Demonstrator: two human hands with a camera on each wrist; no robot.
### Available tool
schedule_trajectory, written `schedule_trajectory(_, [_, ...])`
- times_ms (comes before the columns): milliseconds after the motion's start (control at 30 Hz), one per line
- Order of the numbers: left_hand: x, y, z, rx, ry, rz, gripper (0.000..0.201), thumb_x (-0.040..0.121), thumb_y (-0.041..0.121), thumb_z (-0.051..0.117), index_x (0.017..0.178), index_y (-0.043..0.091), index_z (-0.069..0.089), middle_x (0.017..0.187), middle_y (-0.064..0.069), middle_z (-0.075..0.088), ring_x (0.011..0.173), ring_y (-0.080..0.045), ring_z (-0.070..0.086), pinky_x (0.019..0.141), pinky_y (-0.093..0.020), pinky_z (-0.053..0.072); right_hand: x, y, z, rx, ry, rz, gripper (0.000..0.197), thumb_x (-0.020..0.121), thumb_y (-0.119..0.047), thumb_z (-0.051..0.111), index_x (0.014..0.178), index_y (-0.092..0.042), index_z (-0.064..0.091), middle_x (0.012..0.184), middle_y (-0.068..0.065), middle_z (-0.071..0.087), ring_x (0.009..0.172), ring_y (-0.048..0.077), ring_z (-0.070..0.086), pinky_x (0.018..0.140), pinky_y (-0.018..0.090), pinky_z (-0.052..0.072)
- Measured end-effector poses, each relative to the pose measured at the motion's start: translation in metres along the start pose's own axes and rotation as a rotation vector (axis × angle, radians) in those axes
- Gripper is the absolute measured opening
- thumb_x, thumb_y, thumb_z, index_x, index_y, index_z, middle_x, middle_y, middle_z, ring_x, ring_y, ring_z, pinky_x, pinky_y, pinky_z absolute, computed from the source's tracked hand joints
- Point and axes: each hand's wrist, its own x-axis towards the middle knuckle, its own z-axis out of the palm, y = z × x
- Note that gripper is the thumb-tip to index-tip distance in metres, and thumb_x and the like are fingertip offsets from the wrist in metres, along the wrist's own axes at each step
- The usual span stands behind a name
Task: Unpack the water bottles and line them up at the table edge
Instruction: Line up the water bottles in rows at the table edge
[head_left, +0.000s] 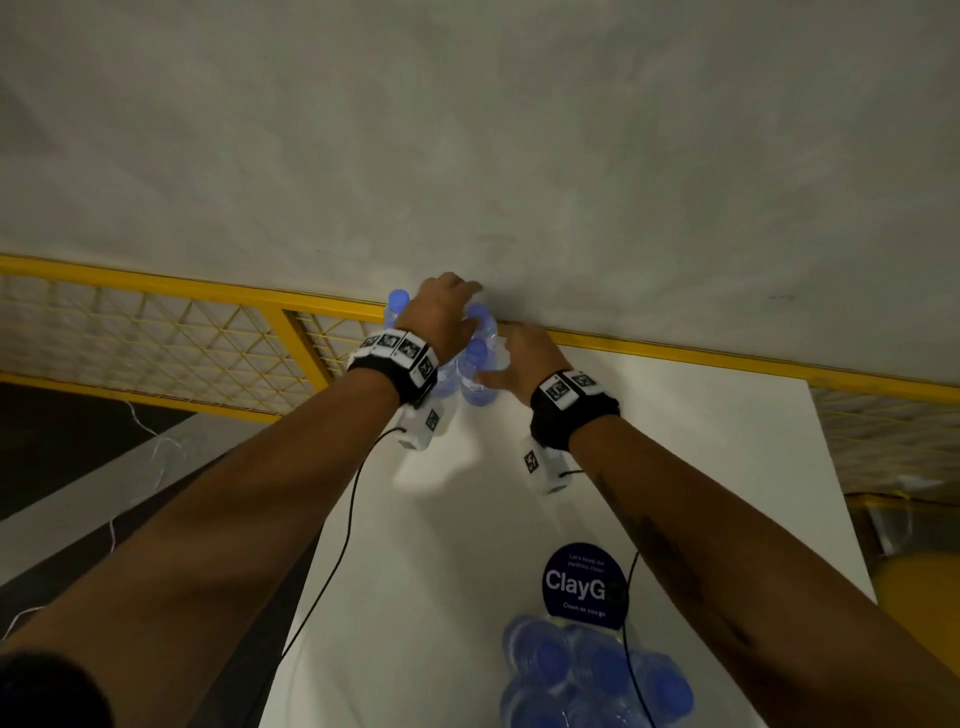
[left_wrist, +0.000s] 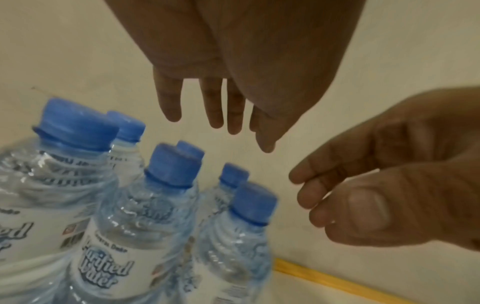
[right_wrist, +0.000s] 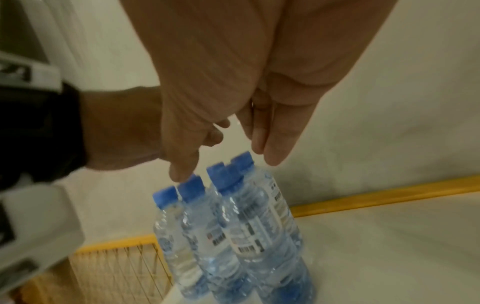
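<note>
At far table edge | left hand (left_wrist: 246, 61) grip spread, empty | right hand (right_wrist: 233, 72) grip loose, seemingly off bottles (right_wrist: 233, 226)

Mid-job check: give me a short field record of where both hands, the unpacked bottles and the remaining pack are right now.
left hand: open, fingers straight above the bottle caps, holding nothing
right hand: open, loosely curled beside the bottles, holding nothing
unpacked bottles: upright, blue caps, clustered at the far table edge by the yellow rail; at least six caps visible
remaining pack: near end of the white table, still bundled
round blue sticker: on the table beyond the pack
</note>
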Motion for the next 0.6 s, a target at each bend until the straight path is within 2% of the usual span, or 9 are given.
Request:
schedule_trajectory(67, [-0.029,0.01,-0.007,-0.044,0.074,0.084,0.033,0.093,0.019,0.066,0.126,0.017,0.068,0.122,-0.012,0.063,0.114,-0.035,0.059,0.102,-0.04,0.045,-0.037,-0.003,-0.015,0.006,0.006,-0.009,0.056,0.074,-0.034,0.084,0.117,-0.005,0.064,0.112,0.014,0.067,0.103,0.03,0.063,0.084,0.03,0.048])
schedule_trajectory(167, [-0.085,0.032,-0.01,-0.167,0.072,0.175,0.024,0.092,0.016,0.071,0.116,0.012,0.072,0.114,-0.01,0.069,0.107,-0.03,0.065,0.099,-0.029,0.043,-0.096,-0.003,-0.031,0.026,0.027,-0.019,0.054,0.072,-0.038,0.084,0.112,-0.006,0.065,0.104,0.011,0.064,0.091,0.025,0.064,0.083,0.041,0.055])
schedule_trajectory(200, [-0.106,0.042,-0.01,-0.191,0.039,0.187,0.025,0.093,0.018,0.072,0.117,0.012,0.071,0.113,-0.008,0.07,0.104,-0.027,0.067,0.097,-0.028,0.045,-0.116,-0.002,-0.034,0.031,0.012,-0.027,0.051,0.073,-0.037,0.084,0.112,-0.009,0.066,0.103,0.009,0.063,0.087,0.022,0.065,0.081,0.041,0.056])
schedule_trajectory(300, [-0.169,0.073,-0.003,-0.191,-0.122,0.183,0.027,0.095,0.031,0.071,0.119,0.018,0.07,0.111,-0.002,0.07,0.093,-0.018,0.068,0.088,-0.033,0.054,-0.183,-0.004,-0.043,-0.003,-0.022,-0.087,0.042,0.077,-0.031,0.081,0.113,-0.014,0.066,0.1,0.002,0.062,0.084,0.016,0.064,0.077,0.034,0.056])
schedule_trajectory(400, [-0.222,0.097,0.012,-0.16,-0.275,0.215,0.031,0.094,0.041,0.07,0.119,0.023,0.07,0.109,0.001,0.069,0.089,-0.016,0.068,0.083,-0.034,0.055,-0.248,-0.007,-0.037,-0.063,-0.118,-0.087,0.038,0.079,-0.035,0.075,0.113,-0.02,0.065,0.1,-0.002,0.061,0.086,0.014,0.062,0.077,0.031,0.054])
schedule_trajectory(467, [-0.252,0.109,0.026,-0.154,-0.385,0.23,0.034,0.093,0.043,0.071,0.121,0.024,0.07,0.112,0.0,0.068,0.09,-0.017,0.069,0.084,-0.034,0.055,-0.285,-0.007,-0.019,-0.137,-0.22,-0.073,0.034,0.08,-0.041,0.065,0.109,-0.023,0.065,0.099,-0.001,0.061,0.088,0.018,0.061,0.078,0.033,0.052])
schedule_trajectory(533, [-0.278,0.12,0.04,-0.121,-0.488,0.244,0.035,0.094,0.043,0.068,0.125,0.027,0.067,0.116,0.0,0.066,0.095,-0.019,0.067,0.088,-0.035,0.053,-0.314,-0.005,0.01,-0.227,-0.333,-0.121,0.037,0.077,-0.046,0.048,0.101,-0.025,0.066,0.096,-0.001,0.063,0.087,0.021,0.062,0.076,0.035,0.054])
schedule_trajectory(600, [-0.298,0.13,0.05,-0.067,-0.572,0.233,0.038,0.095,0.041,0.061,0.13,0.027,0.064,0.122,-0.003,0.062,0.106,-0.024,0.064,0.093,-0.037,0.051,-0.339,-0.005,0.04,-0.258,-0.411,-0.113,0.036,0.079,-0.04,0.044,0.1,-0.021,0.066,0.099,0.002,0.065,0.091,0.022,0.063,0.073,0.035,0.053])
